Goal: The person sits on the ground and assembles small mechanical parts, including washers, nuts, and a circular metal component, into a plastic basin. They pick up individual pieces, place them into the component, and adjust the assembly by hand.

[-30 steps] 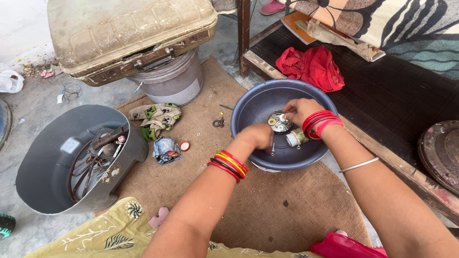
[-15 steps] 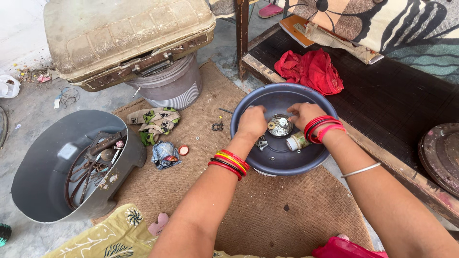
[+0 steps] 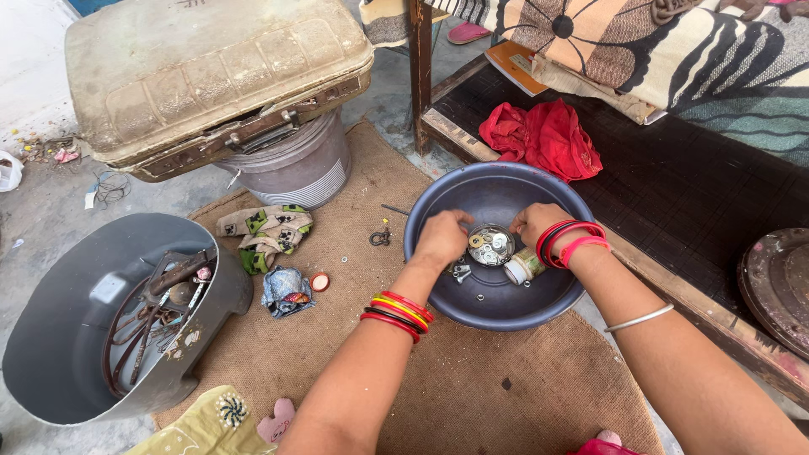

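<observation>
Inside the dark blue basin (image 3: pixel 438 211), near its middle, sat a small round tin (image 3: pixel 491 245) of washers and metal bits. My left hand (image 3: pixel 442 238) rested on the tin's left edge, fingers curled down; whether they pinched a piece, I could not tell. My right hand (image 3: pixel 537 224) cupped the tin's right edge, fingers bent over the rim, apparently steadying it. A small jar (image 3: pixel 524 268) lay on its side just beside the tin, and loose bolts (image 3: pixel 460 271) sat on the basin floor, so strays stayed contained. Basin stood on the burlap mat (image 3: pixel 472 388), toward its far right edge.
</observation>
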